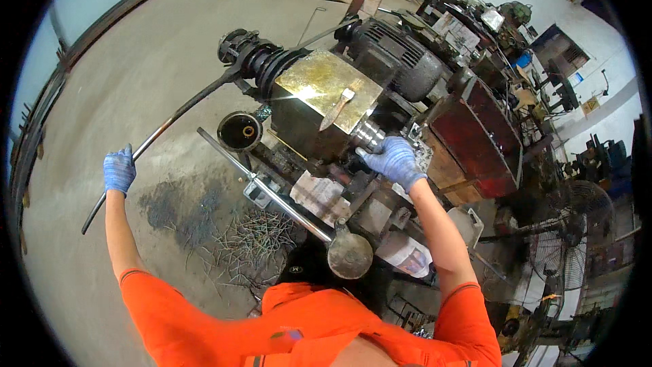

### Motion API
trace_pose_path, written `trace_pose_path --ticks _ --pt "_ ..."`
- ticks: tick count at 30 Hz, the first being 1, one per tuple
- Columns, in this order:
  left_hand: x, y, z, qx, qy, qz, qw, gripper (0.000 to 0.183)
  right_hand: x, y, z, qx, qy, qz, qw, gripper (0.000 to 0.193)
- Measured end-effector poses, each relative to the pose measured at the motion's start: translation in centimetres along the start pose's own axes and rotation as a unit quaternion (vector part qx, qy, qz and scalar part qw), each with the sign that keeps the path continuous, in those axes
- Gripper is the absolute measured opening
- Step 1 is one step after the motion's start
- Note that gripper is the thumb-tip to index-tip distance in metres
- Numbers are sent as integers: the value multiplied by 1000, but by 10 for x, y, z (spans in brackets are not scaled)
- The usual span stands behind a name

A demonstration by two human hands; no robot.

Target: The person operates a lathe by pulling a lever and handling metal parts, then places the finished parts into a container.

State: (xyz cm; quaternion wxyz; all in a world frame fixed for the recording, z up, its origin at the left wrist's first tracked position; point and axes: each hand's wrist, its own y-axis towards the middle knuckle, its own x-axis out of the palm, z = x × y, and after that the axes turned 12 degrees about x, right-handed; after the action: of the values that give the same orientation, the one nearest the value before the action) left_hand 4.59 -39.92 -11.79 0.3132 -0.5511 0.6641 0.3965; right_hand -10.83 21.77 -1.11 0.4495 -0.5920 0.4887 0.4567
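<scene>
My left hand (120, 170), in a blue knit glove, is closed around a long metal lever bar (175, 117). The bar runs up to the dark ringed shaft end (263, 61) of an oily machine. At the machine's other end, my gloved right hand (396, 161) is curled against a shiny round metal collar (369, 136). Its thumb points left just below the collar; what its fingers hold is hidden. Between my hands sits the machine's box housing (329, 81) with a wet, yellowish metal top. A flat brush (337, 108) lies across that top.
A motor (397, 54) stands behind the housing. In front are an oily round cup (240, 131) and a slanting rod (278, 200) ending in a round plate (350, 255). Thin metal scraps (255, 241) litter the floor. A red metal bin (479, 137) stands at right, a fan (577, 211) beyond.
</scene>
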Motion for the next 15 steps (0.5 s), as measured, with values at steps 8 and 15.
trace_pose_path --ticks 8,15 --pt "-30 23 62 -134 -274 157 939 30 -16 -29 17 -53 62 106 991 44" --pt "48 32 297 -98 -637 -37 764 37 -47 -114 99 -37 152 281 947 15"
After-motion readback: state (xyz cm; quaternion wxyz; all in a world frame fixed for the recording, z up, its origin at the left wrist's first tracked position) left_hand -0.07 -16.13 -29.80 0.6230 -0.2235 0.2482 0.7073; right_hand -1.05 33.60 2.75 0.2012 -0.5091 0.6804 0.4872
